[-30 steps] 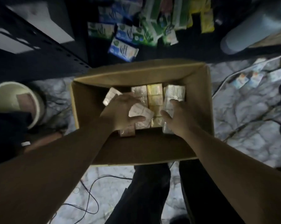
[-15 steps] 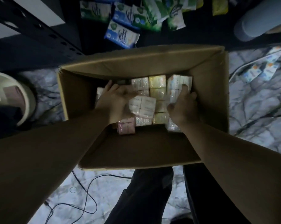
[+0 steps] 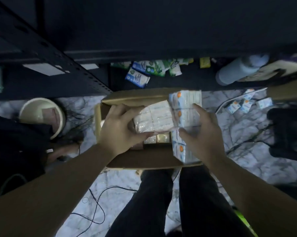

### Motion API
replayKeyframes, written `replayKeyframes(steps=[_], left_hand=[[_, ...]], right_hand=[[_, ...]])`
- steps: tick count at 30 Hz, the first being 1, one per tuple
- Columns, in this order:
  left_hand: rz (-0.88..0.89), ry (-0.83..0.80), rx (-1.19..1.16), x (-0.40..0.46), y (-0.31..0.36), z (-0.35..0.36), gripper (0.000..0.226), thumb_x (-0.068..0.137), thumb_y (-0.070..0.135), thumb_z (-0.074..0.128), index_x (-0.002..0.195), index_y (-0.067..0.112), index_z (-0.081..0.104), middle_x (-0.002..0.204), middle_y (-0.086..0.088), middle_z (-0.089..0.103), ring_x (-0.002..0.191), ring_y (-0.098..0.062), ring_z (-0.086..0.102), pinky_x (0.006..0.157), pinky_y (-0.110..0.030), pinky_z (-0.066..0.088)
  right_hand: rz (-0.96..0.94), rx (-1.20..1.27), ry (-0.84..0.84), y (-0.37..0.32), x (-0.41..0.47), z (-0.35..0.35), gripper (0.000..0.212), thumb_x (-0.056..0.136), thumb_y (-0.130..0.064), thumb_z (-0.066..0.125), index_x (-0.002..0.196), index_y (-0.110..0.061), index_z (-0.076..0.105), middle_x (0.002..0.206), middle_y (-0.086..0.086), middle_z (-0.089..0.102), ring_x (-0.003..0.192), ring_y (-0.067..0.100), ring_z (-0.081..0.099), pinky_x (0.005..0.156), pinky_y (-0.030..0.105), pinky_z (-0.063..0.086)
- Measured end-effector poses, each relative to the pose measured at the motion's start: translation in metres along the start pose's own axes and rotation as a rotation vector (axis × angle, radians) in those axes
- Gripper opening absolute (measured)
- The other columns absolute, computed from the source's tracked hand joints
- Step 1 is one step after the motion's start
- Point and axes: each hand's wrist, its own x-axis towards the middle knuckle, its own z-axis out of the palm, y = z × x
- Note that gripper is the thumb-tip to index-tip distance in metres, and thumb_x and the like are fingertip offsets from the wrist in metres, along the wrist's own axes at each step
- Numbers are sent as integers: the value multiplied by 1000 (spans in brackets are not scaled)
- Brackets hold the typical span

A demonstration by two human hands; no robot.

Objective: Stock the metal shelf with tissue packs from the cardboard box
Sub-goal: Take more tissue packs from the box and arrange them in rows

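An open cardboard box (image 3: pixel 100 122) stands on the floor between my feet and the dark metal shelf (image 3: pixel 62 55). My left hand (image 3: pixel 120 130) grips a white wrapped bundle of tissue packs (image 3: pixel 154 117) lifted above the box. My right hand (image 3: pixel 202 132) holds a long bundle of tissue packs with orange dots (image 3: pixel 185 106), upright over the box's right side. More packs (image 3: pixel 157 139) lie in the box bottom, partly hidden by my hands. Blue and green tissue packs (image 3: pixel 137 77) lie on the shelf's lowest level.
A pale round bucket (image 3: pixel 41 115) stands on the marble floor at left beside dark cloth. Loose small packs (image 3: pixel 241 105) lie on the floor at right. A grey cylinder (image 3: pixel 236 71) rests by the shelf. Black cables (image 3: pixel 96 209) run across the floor near my legs.
Both hands have come up out of the box, each with a bundle of tissue packs. The view has risen and tilted toward the shelf, so the box looks smaller.
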Motion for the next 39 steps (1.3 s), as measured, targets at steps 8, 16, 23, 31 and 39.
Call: replayKeyframes(steps=[8, 16, 23, 31, 39], left_hand=[[29, 110, -22, 12, 136, -142, 80, 69, 69, 77, 134, 23, 68, 97, 5, 50, 93, -15, 45, 86, -23, 41], [73, 223, -29, 4, 256, -274, 83, 70, 73, 75, 139, 27, 65, 101, 6, 51, 98, -17, 49, 85, -21, 41], [188, 395, 14, 0, 342, -375, 77, 70, 63, 81, 140, 36, 60, 102, 12, 50, 100, -12, 49, 86, -18, 38], [386, 499, 76, 3, 438, -484, 69, 71, 66, 79, 135, 53, 58, 101, 13, 54, 106, -12, 54, 91, -22, 42], [516, 503, 234, 26, 517, -587, 78, 70, 74, 71, 139, 41, 61, 106, 12, 59, 102, -9, 59, 90, -34, 49]], right_hand=[[-189, 117, 143, -103, -45, -152, 85, 73, -21, 86, 149, -36, 51, 122, -25, 49, 114, -9, 49, 96, 15, 40], [-464, 213, 262, -191, -100, -281, 84, 69, -17, 90, 145, -24, 58, 127, -7, 56, 119, -6, 53, 96, 23, 50], [-711, 285, 344, -257, -130, -389, 78, 68, -14, 91, 140, -25, 62, 128, -10, 58, 120, 0, 57, 95, 18, 50], [-949, 300, 460, -325, -163, -507, 69, 67, -19, 92, 130, -30, 67, 125, -12, 63, 115, 2, 61, 94, 10, 45], [-1129, 182, 626, -391, -189, -598, 63, 70, -39, 87, 130, -30, 70, 120, -11, 63, 111, 7, 61, 96, 24, 46]])
